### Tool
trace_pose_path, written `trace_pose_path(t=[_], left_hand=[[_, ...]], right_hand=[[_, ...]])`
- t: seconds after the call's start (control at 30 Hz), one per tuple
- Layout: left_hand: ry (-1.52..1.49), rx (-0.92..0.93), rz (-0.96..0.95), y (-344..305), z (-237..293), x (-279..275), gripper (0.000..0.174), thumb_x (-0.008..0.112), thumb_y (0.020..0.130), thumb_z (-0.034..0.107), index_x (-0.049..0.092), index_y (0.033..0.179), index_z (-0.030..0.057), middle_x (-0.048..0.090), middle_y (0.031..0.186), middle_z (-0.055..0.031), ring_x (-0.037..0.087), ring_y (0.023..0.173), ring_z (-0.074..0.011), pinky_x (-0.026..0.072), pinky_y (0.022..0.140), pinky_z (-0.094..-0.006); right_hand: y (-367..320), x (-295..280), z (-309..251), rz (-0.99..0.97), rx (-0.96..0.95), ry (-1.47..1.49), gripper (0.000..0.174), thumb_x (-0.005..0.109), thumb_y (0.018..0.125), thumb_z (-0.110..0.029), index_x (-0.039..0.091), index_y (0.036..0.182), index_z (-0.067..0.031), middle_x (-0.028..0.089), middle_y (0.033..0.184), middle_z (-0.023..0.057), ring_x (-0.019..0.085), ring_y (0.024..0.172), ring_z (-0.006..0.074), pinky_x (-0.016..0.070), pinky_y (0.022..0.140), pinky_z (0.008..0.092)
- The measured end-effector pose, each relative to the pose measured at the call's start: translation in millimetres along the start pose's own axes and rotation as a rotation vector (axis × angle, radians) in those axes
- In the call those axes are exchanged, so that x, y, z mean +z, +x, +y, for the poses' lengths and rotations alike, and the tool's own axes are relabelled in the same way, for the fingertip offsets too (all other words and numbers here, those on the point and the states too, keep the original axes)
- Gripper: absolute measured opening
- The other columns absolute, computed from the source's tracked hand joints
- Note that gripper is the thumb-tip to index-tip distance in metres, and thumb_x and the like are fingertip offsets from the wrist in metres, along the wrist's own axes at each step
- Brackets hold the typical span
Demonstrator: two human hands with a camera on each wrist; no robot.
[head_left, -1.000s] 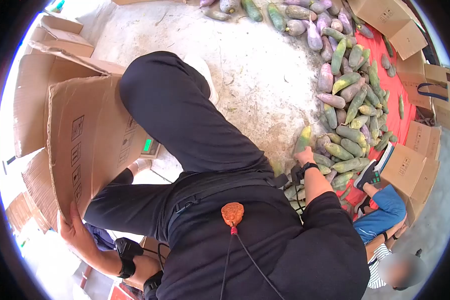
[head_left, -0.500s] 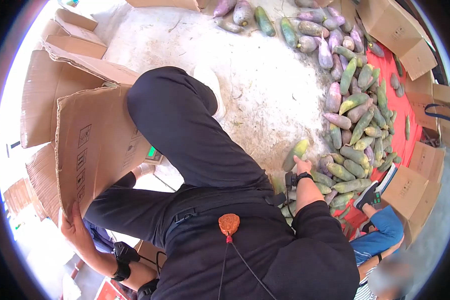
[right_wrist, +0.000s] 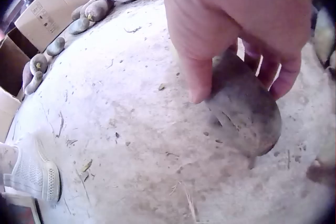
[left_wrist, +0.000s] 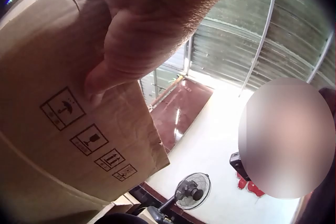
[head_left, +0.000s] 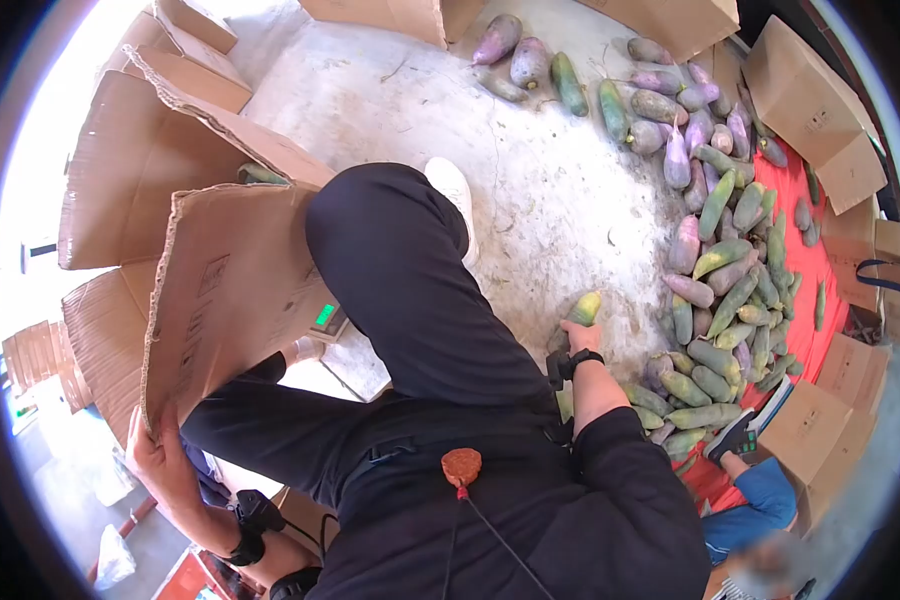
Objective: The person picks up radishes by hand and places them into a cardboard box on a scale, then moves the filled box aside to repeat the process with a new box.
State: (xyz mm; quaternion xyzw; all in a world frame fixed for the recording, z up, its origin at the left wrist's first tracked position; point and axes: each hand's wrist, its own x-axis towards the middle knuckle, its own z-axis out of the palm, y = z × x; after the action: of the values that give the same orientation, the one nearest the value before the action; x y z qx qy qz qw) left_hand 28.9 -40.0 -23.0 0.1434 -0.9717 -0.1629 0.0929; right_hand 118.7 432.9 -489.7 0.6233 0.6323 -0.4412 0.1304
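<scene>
My right hand [head_left: 582, 338] grips a green radish [head_left: 588, 304] with a yellowish end, close over the pale floor beside the pile. In the right wrist view the thumb lies on one side of the radish [right_wrist: 244, 113] and the fingers curl round the other; its dark, rounded end points down. My left hand [head_left: 160, 458] holds the edge of a cardboard box flap [head_left: 230, 290] at the left, thumb on the printed face, as the left wrist view shows too. Inside the box, part of a green radish [head_left: 260, 174] shows past the flap.
A large pile of green and purple radishes [head_left: 710, 360] lies at the right, partly on a red sheet [head_left: 815, 300]. Several cardboard boxes [head_left: 815, 90] stand around it. A scale with a lit green display [head_left: 324, 315] is beside my leg. Another person crouches at the lower right.
My right hand has carried the green radish away from the pile, leftward toward my leg. My left hand keeps its hold on the flap. The head view has shifted, and more of the box's inside shows.
</scene>
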Motion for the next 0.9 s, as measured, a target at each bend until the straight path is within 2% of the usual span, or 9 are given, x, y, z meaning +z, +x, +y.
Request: trace_pose_path(t=[0.07, 0.13, 0.17, 0.23, 0.37, 0.57, 0.77, 0.83, 0.9], left_hand=[[0.056, 0.031, 0.003, 0.1, 3.5, 0.0, 0.012, 0.058, 0.087, 0.006, 0.058, 0.092, -0.0048, 0.053, 0.074, -0.0110, 0.049, 0.067, -0.0196, 0.0404, 0.064, -0.0284], [0.069, 0.033, 0.011, 0.1, 6.3, 0.6, 0.012, 0.058, 0.087, 0.006, 0.058, 0.091, -0.0048, 0.053, 0.074, -0.0122, 0.049, 0.066, -0.0215, 0.0405, 0.063, -0.0290], [0.093, 0.033, 0.015, -0.3, 7.3, 1.0, 0.012, 0.058, 0.086, 0.006, 0.058, 0.091, -0.0047, 0.052, 0.074, -0.0133, 0.050, 0.065, -0.0234, 0.0406, 0.062, -0.0295], [0.099, 0.071, 0.028, -0.6, 8.7, 0.9, 0.012, 0.058, 0.086, 0.006, 0.058, 0.090, -0.0046, 0.052, 0.074, -0.0142, 0.050, 0.064, -0.0253, 0.0406, 0.061, -0.0305], [0.103, 0.113, 0.041, -0.1, 12.9, 0.1, 0.012, 0.059, 0.085, 0.007, 0.057, 0.088, -0.0048, 0.052, 0.073, -0.0156, 0.051, 0.064, -0.0290, 0.0405, 0.059, -0.0336], [0.182, 0.174, 0.051, -3.0, 19.0, -1.8, 0.013, 0.060, 0.085, 0.010, 0.057, 0.087, -0.0028, 0.051, 0.072, -0.0147, 0.050, 0.062, -0.0307, 0.0404, 0.057, -0.0345], [0.225, 0.222, 0.075, -5.7, 14.5, -0.5, 0.013, 0.058, 0.086, 0.010, 0.059, 0.088, -0.0022, 0.056, 0.076, -0.0146, 0.056, 0.066, -0.0308, 0.0421, 0.059, -0.0373], [0.219, 0.236, 0.075, -6.9, 12.3, 0.4, 0.014, 0.058, 0.086, 0.011, 0.060, 0.090, -0.0023, 0.058, 0.079, -0.0143, 0.058, 0.069, -0.0314, 0.0432, 0.061, -0.0375], [0.211, 0.217, 0.081, -7.4, 9.8, 1.0, 0.015, 0.058, 0.087, 0.012, 0.060, 0.091, -0.0025, 0.060, 0.080, -0.0146, 0.059, 0.071, -0.0315, 0.0441, 0.062, -0.0370]], right_hand=[[-1.3, -0.6, -7.2, -0.037, 0.003, -0.008, 0.054, 0.080, 0.064, -0.011, 0.052, 0.109, 0.0019, 0.062, 0.097, 0.0157, 0.062, 0.084, 0.0265, 0.0483, 0.067, 0.0417], [-19.7, -2.2, -35.1, -0.235, 0.035, 0.255, 0.053, 0.077, 0.066, -0.010, 0.050, 0.110, 0.0029, 0.062, 0.095, 0.0146, 0.062, 0.081, 0.0247, 0.0496, 0.071, 0.0370], [-31.2, -4.9, -53.0, -0.227, 0.028, 0.262, 0.053, 0.077, 0.066, -0.010, 0.050, 0.110, 0.0029, 0.062, 0.095, 0.0146, 0.062, 0.081, 0.0247, 0.0496, 0.071, 0.0370], [-57.1, -9.0, -94.7, -0.362, -0.019, 0.260, 0.068, 0.077, 0.069, -0.019, 0.040, 0.126, -0.0113, 0.057, 0.112, 0.0107, 0.056, 0.098, 0.0249, 0.0421, 0.073, 0.0419], [-105.9, -17.0, -189.3, -0.466, -0.355, 0.437, 0.072, 0.075, 0.071, -0.008, 0.035, 0.130, 0.0005, 0.056, 0.109, 0.0148, 0.059, 0.095, 0.0229, 0.0503, 0.080, 0.0372], [-237.2, -44.2, -340.0, -0.780, -1.012, 0.721, 0.067, 0.076, 0.070, -0.006, 0.040, 0.126, 0.0043, 0.056, 0.110, 0.0134, 0.059, 0.096, 0.0203, 0.0499, 0.082, 0.0314], [-395.2, -48.8, -412.1, -1.227, -1.302, 0.948, 0.074, 0.082, 0.059, -0.012, 0.043, 0.119, 0.0065, 0.058, 0.101, 0.0155, 0.060, 0.090, 0.0212, 0.0511, 0.078, 0.0322], [-439.2, -38.5, -411.1, -1.174, -1.320, 0.911, 0.077, 0.084, 0.053, -0.021, 0.046, 0.113, 0.0094, 0.059, 0.095, 0.0194, 0.062, 0.086, 0.0266, 0.0513, 0.077, 0.0327], [-465.3, -16.5, -408.4, -0.929, -1.566, 0.687, 0.074, 0.083, 0.049, -0.027, 0.052, 0.104, 0.0105, 0.061, 0.089, 0.0236, 0.063, 0.085, 0.0319, 0.0511, 0.077, 0.0340]])
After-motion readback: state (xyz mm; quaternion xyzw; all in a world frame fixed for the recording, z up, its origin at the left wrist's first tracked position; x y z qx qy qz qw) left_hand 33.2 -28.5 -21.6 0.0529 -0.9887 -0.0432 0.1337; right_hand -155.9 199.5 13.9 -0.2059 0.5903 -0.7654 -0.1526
